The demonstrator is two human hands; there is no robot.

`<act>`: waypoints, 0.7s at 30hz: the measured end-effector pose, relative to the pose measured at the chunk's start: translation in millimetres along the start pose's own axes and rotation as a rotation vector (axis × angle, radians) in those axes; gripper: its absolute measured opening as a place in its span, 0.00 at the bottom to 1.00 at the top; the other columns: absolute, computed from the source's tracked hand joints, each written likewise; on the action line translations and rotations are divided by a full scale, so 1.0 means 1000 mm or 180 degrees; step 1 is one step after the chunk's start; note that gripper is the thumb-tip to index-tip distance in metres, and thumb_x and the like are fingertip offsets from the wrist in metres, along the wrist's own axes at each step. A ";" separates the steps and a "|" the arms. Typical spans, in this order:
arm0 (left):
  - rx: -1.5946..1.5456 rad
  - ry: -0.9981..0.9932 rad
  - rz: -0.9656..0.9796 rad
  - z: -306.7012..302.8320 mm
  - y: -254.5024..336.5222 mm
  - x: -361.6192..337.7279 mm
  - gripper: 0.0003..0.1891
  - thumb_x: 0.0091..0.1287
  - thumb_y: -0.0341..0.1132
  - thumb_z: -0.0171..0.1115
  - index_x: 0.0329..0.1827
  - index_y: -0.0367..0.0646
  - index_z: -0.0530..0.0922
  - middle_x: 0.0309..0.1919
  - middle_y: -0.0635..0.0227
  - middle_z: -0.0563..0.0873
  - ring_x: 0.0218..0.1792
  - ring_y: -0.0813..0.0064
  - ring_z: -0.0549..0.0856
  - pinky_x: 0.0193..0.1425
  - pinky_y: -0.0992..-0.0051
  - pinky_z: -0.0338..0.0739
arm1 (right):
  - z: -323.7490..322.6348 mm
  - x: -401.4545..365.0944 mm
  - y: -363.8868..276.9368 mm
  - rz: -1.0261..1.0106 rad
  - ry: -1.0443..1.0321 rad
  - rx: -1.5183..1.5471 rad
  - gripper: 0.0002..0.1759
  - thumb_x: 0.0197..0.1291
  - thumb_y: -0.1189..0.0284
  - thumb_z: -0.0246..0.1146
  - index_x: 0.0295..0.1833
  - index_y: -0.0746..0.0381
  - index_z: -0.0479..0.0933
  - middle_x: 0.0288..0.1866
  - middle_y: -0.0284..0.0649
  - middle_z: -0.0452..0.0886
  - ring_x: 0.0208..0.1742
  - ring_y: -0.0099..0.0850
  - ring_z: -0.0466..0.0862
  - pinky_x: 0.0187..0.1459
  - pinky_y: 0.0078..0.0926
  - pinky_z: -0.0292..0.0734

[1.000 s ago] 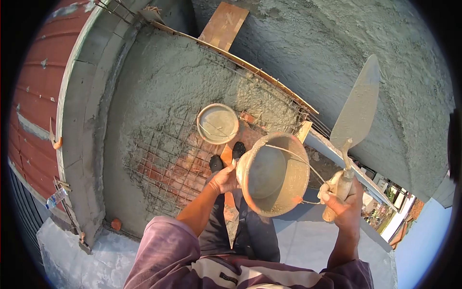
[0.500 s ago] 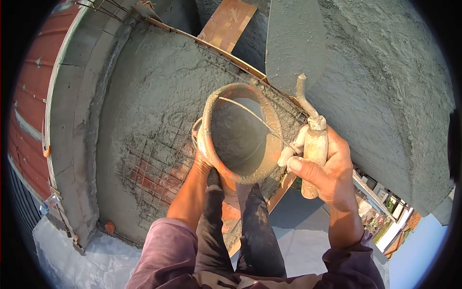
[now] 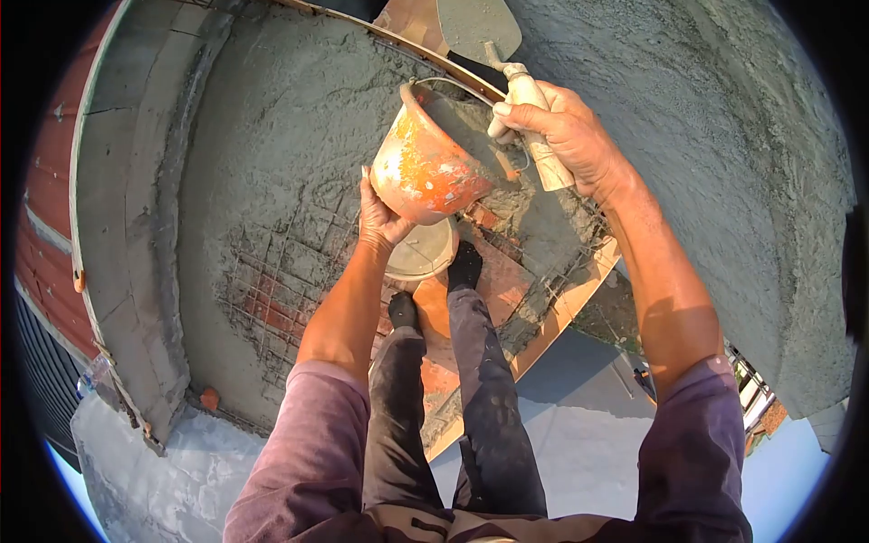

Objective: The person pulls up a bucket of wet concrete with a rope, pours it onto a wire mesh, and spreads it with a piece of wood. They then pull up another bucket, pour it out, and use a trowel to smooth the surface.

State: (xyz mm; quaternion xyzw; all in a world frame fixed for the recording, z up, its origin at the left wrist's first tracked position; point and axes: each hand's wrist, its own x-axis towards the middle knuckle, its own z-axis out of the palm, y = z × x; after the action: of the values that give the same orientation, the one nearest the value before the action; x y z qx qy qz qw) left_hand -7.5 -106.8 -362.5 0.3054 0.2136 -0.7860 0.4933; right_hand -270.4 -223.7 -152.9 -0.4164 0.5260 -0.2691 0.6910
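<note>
An orange mortar-smeared bucket [image 3: 425, 172] is tipped over in front of me, its mouth turned away toward the upper right. My left hand [image 3: 380, 213] supports it at the base and lower left side. In my right hand [image 3: 570, 136] is a trowel [image 3: 480, 27], gripped by its pale wooden handle, with its cement-coated blade pointing up and away. The bucket's wire bail [image 3: 457, 83] runs to the fingers of that same hand. Wet grey concrete [image 3: 534, 213] lies below the bucket's mouth.
A second round container [image 3: 424, 252] sits by my feet on reddish boards. Steel mesh [image 3: 281, 290] shows through the wet concrete [image 3: 272, 136] at left. A wooden form board [image 3: 570, 294] edges the slab on the right. A curved concrete kerb [image 3: 136, 226] borders the left; a rough rendered surface [image 3: 670, 181] rises right.
The bucket has gone from mouth-up to tipped over, its orange outside now showing. Both hands have moved farther forward, and the trowel has shifted up and left. The second container has come into view.
</note>
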 end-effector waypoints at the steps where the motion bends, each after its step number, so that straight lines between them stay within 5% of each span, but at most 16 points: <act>1: 0.0030 0.0021 0.0024 0.004 -0.002 0.004 0.42 0.65 0.69 0.66 0.73 0.47 0.74 0.72 0.59 0.78 0.72 0.53 0.75 0.80 0.42 0.62 | -0.005 0.008 0.003 0.0017 -0.0033 -0.0098 0.17 0.65 0.62 0.72 0.48 0.65 0.81 0.39 0.37 0.86 0.41 0.25 0.83 0.48 0.27 0.80; 6: 0.0125 0.0218 -0.0056 0.015 -0.005 0.019 0.44 0.65 0.72 0.63 0.75 0.51 0.72 0.77 0.59 0.72 0.76 0.50 0.70 0.80 0.35 0.57 | -0.016 0.028 0.014 -0.0017 -0.0045 -0.0379 0.18 0.66 0.60 0.71 0.48 0.64 0.82 0.39 0.37 0.86 0.42 0.25 0.84 0.49 0.27 0.80; 7: 0.0280 0.0279 0.0068 0.015 -0.008 0.022 0.49 0.62 0.73 0.65 0.77 0.47 0.69 0.79 0.51 0.67 0.77 0.44 0.68 0.78 0.30 0.56 | -0.017 0.029 0.015 -0.0005 -0.0052 -0.0335 0.18 0.65 0.60 0.71 0.48 0.65 0.82 0.39 0.38 0.86 0.42 0.26 0.84 0.49 0.28 0.80; 13: 0.0246 0.0342 -0.0137 0.025 -0.010 0.021 0.46 0.66 0.73 0.59 0.79 0.51 0.67 0.80 0.56 0.66 0.79 0.46 0.65 0.79 0.28 0.51 | -0.032 0.026 0.024 0.0021 0.0036 -0.0401 0.19 0.68 0.61 0.68 0.53 0.65 0.80 0.44 0.40 0.88 0.47 0.25 0.85 0.54 0.27 0.79; 21: 0.0711 0.0408 -0.0351 0.038 -0.039 0.025 0.53 0.63 0.79 0.56 0.82 0.51 0.62 0.82 0.55 0.62 0.81 0.44 0.61 0.79 0.27 0.49 | -0.064 -0.014 0.049 0.0041 0.0733 -0.0384 0.21 0.62 0.60 0.73 0.51 0.64 0.81 0.40 0.38 0.86 0.41 0.25 0.83 0.46 0.29 0.79</act>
State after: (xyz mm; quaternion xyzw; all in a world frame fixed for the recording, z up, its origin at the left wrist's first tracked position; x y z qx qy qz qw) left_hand -61.4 -130.0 -351.1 0.3957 0.1724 -0.8097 0.3977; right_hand -338.9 -206.6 -194.3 -0.4201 0.6198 -0.2786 0.6014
